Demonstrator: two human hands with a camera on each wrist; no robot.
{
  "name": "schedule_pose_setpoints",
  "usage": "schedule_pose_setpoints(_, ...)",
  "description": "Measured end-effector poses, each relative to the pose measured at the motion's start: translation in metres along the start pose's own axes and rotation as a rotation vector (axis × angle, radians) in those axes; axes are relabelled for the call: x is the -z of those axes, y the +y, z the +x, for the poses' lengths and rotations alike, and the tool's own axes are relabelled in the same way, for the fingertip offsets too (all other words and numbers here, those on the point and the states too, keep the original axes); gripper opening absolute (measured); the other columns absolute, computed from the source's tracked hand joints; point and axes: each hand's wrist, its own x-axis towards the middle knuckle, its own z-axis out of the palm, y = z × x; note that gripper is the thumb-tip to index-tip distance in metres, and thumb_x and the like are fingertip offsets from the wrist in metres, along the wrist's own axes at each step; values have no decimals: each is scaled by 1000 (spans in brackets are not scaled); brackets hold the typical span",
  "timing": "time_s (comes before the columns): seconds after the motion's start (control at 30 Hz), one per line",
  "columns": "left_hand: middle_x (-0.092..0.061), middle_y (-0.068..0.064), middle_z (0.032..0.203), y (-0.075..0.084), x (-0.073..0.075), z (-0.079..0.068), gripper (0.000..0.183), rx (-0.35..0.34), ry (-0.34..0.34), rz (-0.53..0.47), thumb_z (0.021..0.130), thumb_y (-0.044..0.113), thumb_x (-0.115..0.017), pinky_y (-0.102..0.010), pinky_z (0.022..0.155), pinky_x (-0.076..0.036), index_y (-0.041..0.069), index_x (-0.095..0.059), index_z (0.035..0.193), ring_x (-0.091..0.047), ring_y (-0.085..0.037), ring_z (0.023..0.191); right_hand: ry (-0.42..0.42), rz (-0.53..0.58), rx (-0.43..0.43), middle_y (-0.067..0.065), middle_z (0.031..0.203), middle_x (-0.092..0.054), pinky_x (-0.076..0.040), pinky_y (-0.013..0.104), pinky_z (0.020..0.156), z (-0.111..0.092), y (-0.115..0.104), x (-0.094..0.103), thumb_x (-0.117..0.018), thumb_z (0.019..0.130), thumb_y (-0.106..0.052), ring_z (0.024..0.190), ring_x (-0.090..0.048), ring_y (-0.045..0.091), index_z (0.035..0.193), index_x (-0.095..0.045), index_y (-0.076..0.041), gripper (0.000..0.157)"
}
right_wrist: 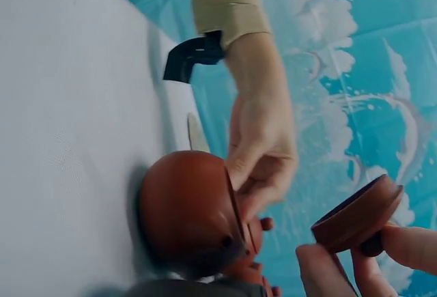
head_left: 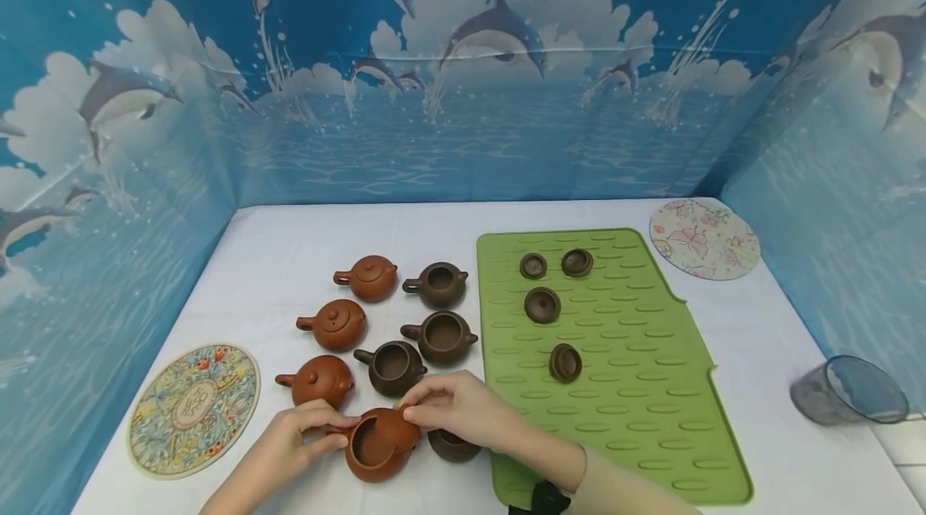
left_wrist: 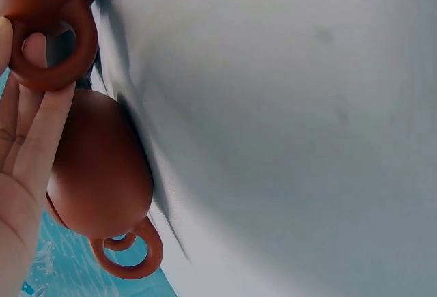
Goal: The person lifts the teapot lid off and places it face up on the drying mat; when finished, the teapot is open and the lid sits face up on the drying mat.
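Note:
Near the front edge, my left hand pinches the handle of a reddish-brown clay teapot standing on the white table, its round mouth uncovered. In the left wrist view a fingertip shows through the handle's loop. My right hand holds a matching lid by its knob; in the right wrist view the lid is tilted and apart from the teapot. Just behind stands a lidded reddish-brown teapot. A dark brown teapot is partly hidden beneath my right hand.
Two more lidded reddish teapots stand farther back, beside several lidless dark teapots. Several dark lids lie on a green mat. Round patterned mats lie left and far right; a grey glass stands at the right edge.

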Motion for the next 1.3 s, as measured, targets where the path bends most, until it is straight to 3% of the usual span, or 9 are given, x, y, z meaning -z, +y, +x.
schedule_pose_setpoints(0.2,-71,12,93,-1,-1,-2,18,35,-12,-11,82,19,-78,-20,75,-56,18,-78,101,-62,4,89,-35,313,-109,15,112,-71,-59,32,85,-16,-1,30,-61,96,-14,93,-70,13,119,-59,16,37)
schedule_pose_setpoints(0.37,-71,12,93,-1,-2,-3,18,65,-29,-11,84,23,-77,-20,76,-57,18,-78,101,-62,5,90,-61,408,-109,17,119,-68,-57,34,90,-29,0,55,-56,99,-15,98,-72,18,129,-52,12,40)
schedule_pose_setpoints(0.63,-71,13,94,1,0,-3,20,110,-55,-4,85,27,-75,-21,78,-57,19,-78,103,-62,4,92,-19,473,-55,8,113,-72,-54,33,94,-44,1,89,-51,103,-24,103,-71,19,133,-50,11,46)
schedule_pose_setpoints(0.77,-71,13,95,3,0,-2,20,128,-66,-1,85,26,-75,-21,79,-57,20,-78,103,-62,4,92,47,480,-37,4,113,-72,-53,30,95,-49,1,106,-50,104,-24,105,-70,17,130,-56,1,36)
schedule_pose_setpoints(0.93,-71,13,95,4,1,-1,19,119,-62,7,85,25,-75,-21,79,-57,20,-77,103,-62,4,92,182,450,-41,-1,111,-72,-53,25,94,-56,1,133,-48,105,-24,104,-69,12,130,-55,-2,33)
schedule_pose_setpoints(1.07,-71,13,94,4,0,0,18,87,-43,15,84,24,-76,-21,78,-57,20,-77,102,-62,4,91,300,367,-50,-6,110,-71,-52,21,93,-62,6,160,-47,106,-27,103,-68,7,133,-52,-3,37)
schedule_pose_setpoints(1.1,-71,13,94,3,0,0,18,83,-41,15,84,24,-76,-21,78,-57,20,-77,102,-62,4,91,330,329,-57,-7,112,-69,-52,20,93,-63,7,168,-47,106,-30,102,-67,5,138,-47,0,45)
schedule_pose_setpoints(1.2,-71,13,94,3,0,0,18,76,-34,17,84,23,-76,-21,78,-57,20,-77,102,-62,4,90,426,199,-108,10,133,-60,-50,15,93,-66,12,188,-46,104,-40,101,-63,-4,150,-26,9,70)
schedule_pose_setpoints(1.3,-71,13,93,3,0,-1,18,69,-31,17,84,23,-77,-21,77,-57,20,-78,101,-62,4,90,484,108,-172,27,153,-32,-48,11,93,-66,19,204,-44,104,-44,98,-59,-13,153,-14,10,79)
